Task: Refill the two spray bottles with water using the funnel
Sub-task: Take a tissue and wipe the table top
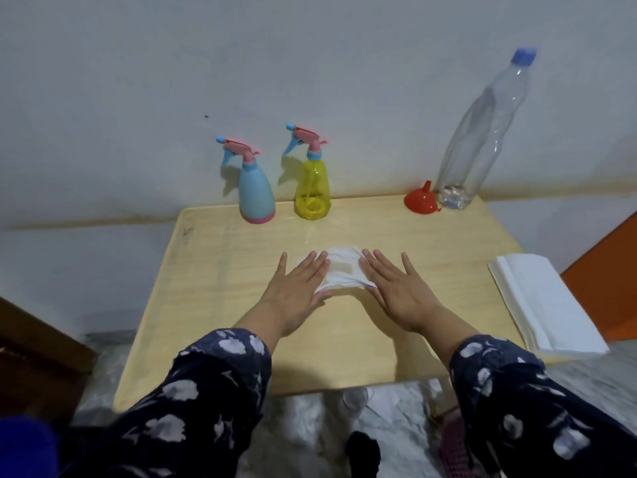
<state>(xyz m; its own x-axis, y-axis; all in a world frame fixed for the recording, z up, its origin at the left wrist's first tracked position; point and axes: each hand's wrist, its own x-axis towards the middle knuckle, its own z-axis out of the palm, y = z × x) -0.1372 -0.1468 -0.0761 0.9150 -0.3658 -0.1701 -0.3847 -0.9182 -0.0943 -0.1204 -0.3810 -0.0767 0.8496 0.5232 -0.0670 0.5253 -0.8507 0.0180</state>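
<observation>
Both hands are lying flat, palms down, on the pale wooden surface (213, 305), and the crumpled white tissue (343, 270) between them is serving as the landmark here. The left hand (298, 288) is resting at the tissue's left edge, its fingers straight and spread, the fingertips overlapping the paper. The right hand (396, 291) is resting at the tissue's right edge in the same way, fingers straight and spread, its index finger and thumb touching the paper. Neither grip is holding anything; both are wide and flat.

Beyond the tissue, toward the wall, the light blue opaque spray bottle with a pink base and pink-and-blue trigger head (256, 194) is standing upright, slightly left of the tissue. Just beside it, directly behind the tissue, the yellow translucent spray bottle with the same kind of pink-and-blue trigger head (312, 188) is standing upright; both have their heads screwed on. Farther back and right of the tissue, the small red plastic funnel (420, 201) is sitting mouth-down, spout up, touching the tall clear plastic water bottle with a blue cap (482, 139), which is holding only a little water at its bottom.

Well to the right of the tissue, a stack of folded white paper napkins (544, 301) is lying at the surface's edge. Dark floral-print sleeves (213, 384) are covering both forearms.
</observation>
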